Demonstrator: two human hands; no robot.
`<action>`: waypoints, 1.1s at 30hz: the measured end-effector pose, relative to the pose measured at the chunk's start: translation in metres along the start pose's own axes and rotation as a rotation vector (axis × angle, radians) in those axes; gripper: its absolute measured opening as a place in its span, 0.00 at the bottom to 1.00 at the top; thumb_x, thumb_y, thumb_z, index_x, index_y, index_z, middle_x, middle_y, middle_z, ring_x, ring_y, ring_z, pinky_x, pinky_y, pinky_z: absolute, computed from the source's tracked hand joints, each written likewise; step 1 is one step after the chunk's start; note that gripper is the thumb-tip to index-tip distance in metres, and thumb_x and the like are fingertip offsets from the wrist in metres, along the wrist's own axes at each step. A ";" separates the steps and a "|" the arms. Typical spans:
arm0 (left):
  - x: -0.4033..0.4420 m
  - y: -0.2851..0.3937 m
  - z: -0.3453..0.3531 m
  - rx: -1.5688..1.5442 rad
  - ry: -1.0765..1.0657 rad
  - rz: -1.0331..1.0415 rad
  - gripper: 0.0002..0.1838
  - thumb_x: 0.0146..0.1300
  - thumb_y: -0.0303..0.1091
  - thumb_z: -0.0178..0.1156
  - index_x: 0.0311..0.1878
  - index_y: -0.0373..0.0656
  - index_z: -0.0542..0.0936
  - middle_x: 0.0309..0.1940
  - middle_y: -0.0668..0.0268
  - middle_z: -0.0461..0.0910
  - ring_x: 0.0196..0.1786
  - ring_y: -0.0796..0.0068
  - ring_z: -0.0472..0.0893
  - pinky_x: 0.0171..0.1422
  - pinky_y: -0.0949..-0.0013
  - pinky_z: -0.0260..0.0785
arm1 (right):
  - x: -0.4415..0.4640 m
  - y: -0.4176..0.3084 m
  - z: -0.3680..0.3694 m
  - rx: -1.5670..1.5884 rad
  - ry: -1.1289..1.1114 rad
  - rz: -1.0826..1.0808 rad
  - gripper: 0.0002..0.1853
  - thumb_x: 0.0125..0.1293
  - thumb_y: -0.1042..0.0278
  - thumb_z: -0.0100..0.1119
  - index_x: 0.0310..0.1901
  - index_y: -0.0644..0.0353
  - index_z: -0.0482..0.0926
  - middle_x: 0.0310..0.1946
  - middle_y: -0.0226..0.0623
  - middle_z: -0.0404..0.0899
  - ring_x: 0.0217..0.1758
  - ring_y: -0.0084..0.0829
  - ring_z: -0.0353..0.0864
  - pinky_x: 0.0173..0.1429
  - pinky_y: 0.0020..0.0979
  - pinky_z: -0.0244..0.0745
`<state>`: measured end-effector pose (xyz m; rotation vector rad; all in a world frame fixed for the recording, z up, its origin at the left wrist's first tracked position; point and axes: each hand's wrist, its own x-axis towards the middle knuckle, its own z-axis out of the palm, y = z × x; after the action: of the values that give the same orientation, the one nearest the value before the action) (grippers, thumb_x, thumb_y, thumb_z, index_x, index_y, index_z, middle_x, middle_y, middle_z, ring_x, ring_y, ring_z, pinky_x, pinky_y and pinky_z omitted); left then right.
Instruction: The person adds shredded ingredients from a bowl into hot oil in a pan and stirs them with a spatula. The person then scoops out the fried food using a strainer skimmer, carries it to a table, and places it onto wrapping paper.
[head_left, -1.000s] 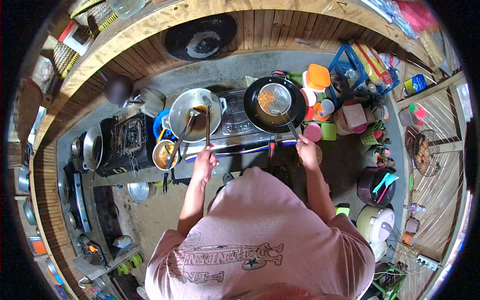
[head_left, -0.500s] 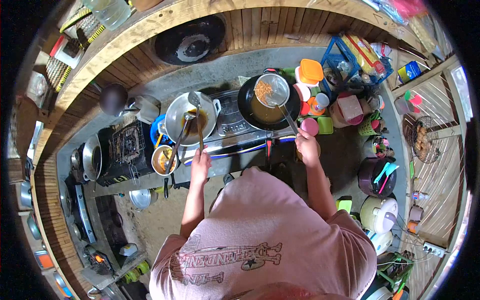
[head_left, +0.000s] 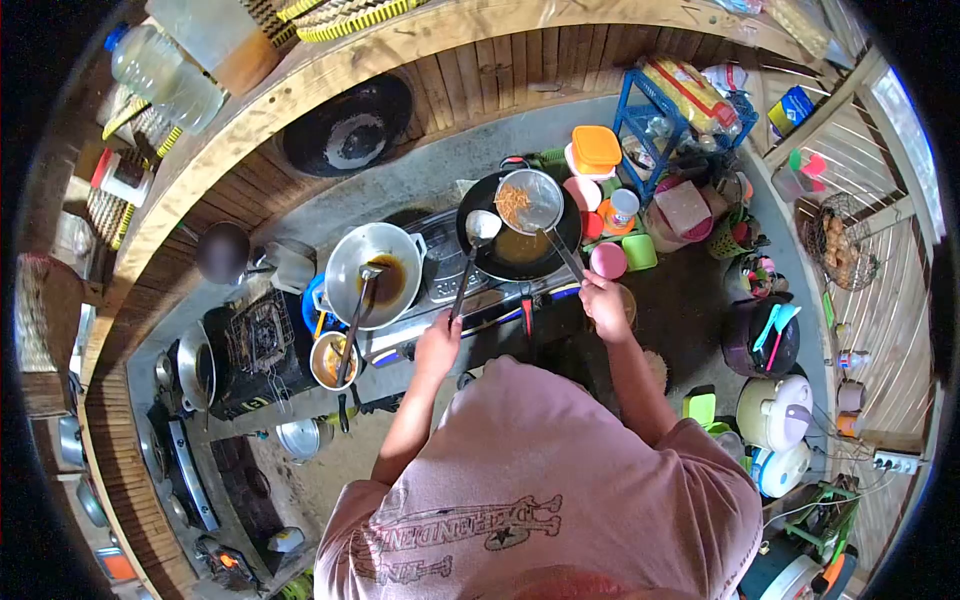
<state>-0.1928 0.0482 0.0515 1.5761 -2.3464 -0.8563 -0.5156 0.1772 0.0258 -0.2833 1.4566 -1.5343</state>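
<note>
My left hand [head_left: 438, 345] is closed around the dark handle of a metal spatula [head_left: 483, 226]. Its pale head is at the left rim of a black wok [head_left: 480, 262] with brownish liquid inside. Over that wok, my right hand [head_left: 605, 308] grips the handle of a mesh strainer [head_left: 541, 205]. Orange-brown fried bits [head_left: 513, 204] lie in the left part of the mesh. To the left on the stove [head_left: 440, 262], a silver pan [head_left: 345, 262] contains dark brown liquid. A ladle [head_left: 370, 272] rests in that pan, its handle reaching over a small pot [head_left: 318, 362].
Several plastic tubs, including an orange-lidded container [head_left: 596, 150], stand right of the wok. Behind them is a blue rack [head_left: 622, 110]. A grill rack [head_left: 262, 335] sits at left, and a rice cooker [head_left: 775, 412] at right.
My left hand has moved right, carrying the spatula from the silver pan to the black wok. My right hand still has the strainer over the wok. The camera view has shifted slightly.
</note>
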 end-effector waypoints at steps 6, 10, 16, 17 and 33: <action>0.014 0.051 -0.008 0.032 -0.066 0.070 0.21 0.73 0.49 0.51 0.59 0.45 0.78 0.36 0.44 0.83 0.42 0.39 0.82 0.47 0.42 0.74 | -0.009 -0.022 0.003 0.014 -0.017 -0.017 0.23 0.74 0.74 0.52 0.68 0.71 0.65 0.23 0.23 0.67 0.19 0.13 0.62 0.21 0.18 0.57; 0.024 0.052 -0.005 0.101 -0.048 0.079 0.21 0.73 0.48 0.52 0.59 0.44 0.78 0.36 0.43 0.83 0.43 0.40 0.82 0.48 0.43 0.73 | -0.006 -0.025 0.005 0.048 -0.043 -0.044 0.23 0.75 0.74 0.51 0.68 0.72 0.65 0.24 0.23 0.68 0.20 0.13 0.62 0.21 0.18 0.57; 0.019 0.053 -0.015 -0.002 -0.030 0.135 0.24 0.72 0.50 0.52 0.59 0.41 0.78 0.37 0.44 0.84 0.44 0.41 0.83 0.50 0.47 0.75 | 0.006 -0.005 0.002 0.049 -0.098 -0.013 0.23 0.75 0.73 0.51 0.68 0.71 0.66 0.23 0.22 0.68 0.19 0.13 0.62 0.21 0.18 0.57; 0.018 0.053 -0.016 -0.069 -0.012 0.164 0.25 0.72 0.50 0.52 0.59 0.40 0.79 0.37 0.44 0.84 0.45 0.41 0.83 0.50 0.48 0.76 | 0.009 0.000 0.001 0.033 -0.091 0.018 0.23 0.75 0.72 0.51 0.68 0.71 0.66 0.23 0.22 0.68 0.19 0.13 0.62 0.21 0.18 0.57; 0.029 0.049 -0.053 -0.278 -0.286 -0.130 0.27 0.71 0.52 0.52 0.59 0.36 0.79 0.48 0.41 0.82 0.56 0.44 0.81 0.61 0.52 0.71 | 0.026 -0.002 0.038 -0.275 -0.021 0.076 0.24 0.75 0.70 0.50 0.70 0.67 0.66 0.21 0.20 0.69 0.16 0.13 0.61 0.18 0.19 0.54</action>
<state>-0.2190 0.0165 0.1171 1.5888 -2.1917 -1.4539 -0.5018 0.1328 0.0261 -0.4010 1.6441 -1.2665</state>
